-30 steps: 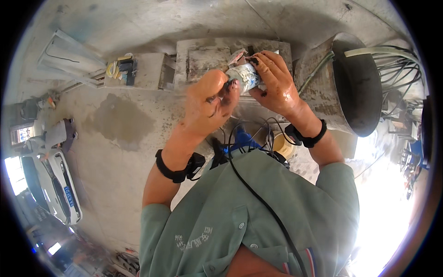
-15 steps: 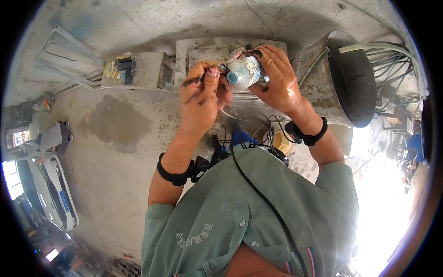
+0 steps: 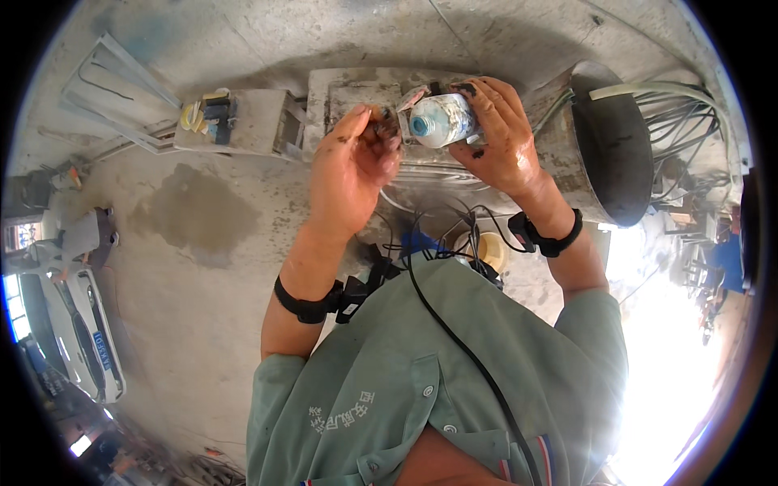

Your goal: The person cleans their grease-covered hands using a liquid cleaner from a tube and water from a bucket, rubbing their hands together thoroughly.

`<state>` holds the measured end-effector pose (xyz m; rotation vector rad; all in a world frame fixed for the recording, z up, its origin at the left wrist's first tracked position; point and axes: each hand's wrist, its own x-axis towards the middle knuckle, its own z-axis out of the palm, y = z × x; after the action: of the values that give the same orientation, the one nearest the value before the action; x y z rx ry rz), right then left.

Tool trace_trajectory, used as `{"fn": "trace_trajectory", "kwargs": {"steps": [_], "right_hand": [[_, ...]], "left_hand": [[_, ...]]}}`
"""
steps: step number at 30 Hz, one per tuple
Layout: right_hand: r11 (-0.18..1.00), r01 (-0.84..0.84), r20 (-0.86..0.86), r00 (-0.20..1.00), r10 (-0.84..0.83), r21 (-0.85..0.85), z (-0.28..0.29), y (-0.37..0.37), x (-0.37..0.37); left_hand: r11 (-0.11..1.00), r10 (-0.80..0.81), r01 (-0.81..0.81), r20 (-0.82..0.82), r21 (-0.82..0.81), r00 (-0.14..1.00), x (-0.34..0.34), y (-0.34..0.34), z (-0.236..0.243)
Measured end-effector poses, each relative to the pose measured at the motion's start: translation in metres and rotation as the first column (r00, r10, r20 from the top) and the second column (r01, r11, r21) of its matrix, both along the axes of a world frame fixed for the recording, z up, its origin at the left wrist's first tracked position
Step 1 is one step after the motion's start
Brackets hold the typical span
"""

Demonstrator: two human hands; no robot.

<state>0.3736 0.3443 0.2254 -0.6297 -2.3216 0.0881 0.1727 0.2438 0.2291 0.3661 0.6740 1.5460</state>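
The right hand (image 3: pixel 496 134) is wrapped around a small clear plastic bottle with a blue neck (image 3: pixel 440 120), held level above a grey concrete block (image 3: pixel 348 89). The left hand (image 3: pixel 350 166) pinches something small and dark just beside the bottle's mouth — what it is cannot be told. A dark round metal drum (image 3: pixel 617 146) stands to the right — pale cables (image 3: pixel 673 101) spilling over it.

So the left hand (image 3: pixel 350 174) drifted up and toward the small plastic bottle (image 3: pixel 442 120), and its fingertips now bunch right at the bottle's open blue neck instead of sitting lower and apart. The right hand (image 3: pixel 496 134) tipped the bottle so its mouth faces the camera more. Both hands sit a bit higher over the concrete block (image 3: pixel 348 89).
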Motion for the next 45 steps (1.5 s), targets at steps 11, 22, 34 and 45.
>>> {"fn": "trace_trajectory", "kwargs": {"steps": [11,22,34,45], "right_hand": [[1.0,0.015,0.054,0.998,-0.015,-0.005,0.003,-0.006,0.002],[1.0,-0.002,0.066,0.998,0.001,0.009,0.005,-0.011,-0.002],[0.998,-0.042,0.047,0.998,0.044,-0.045,0.017,-0.018,-0.01],[0.992,-0.126,0.072,0.99,0.125,0.02,0.026,-0.019,-0.018]], "left_hand": [[1.0,-0.015,0.017,0.11,-0.013,0.994,-0.004,-0.003,-0.011],[0.983,-0.073,0.047,0.144,0.176,0.987,-0.005,-0.015,-0.005],[0.911,0.325,-0.089,-0.57,0.402,0.755,0.01,-0.017,-0.005],[0.949,0.203,-0.176,-0.078,0.263,0.976,0.017,-0.017,-0.027]]}}
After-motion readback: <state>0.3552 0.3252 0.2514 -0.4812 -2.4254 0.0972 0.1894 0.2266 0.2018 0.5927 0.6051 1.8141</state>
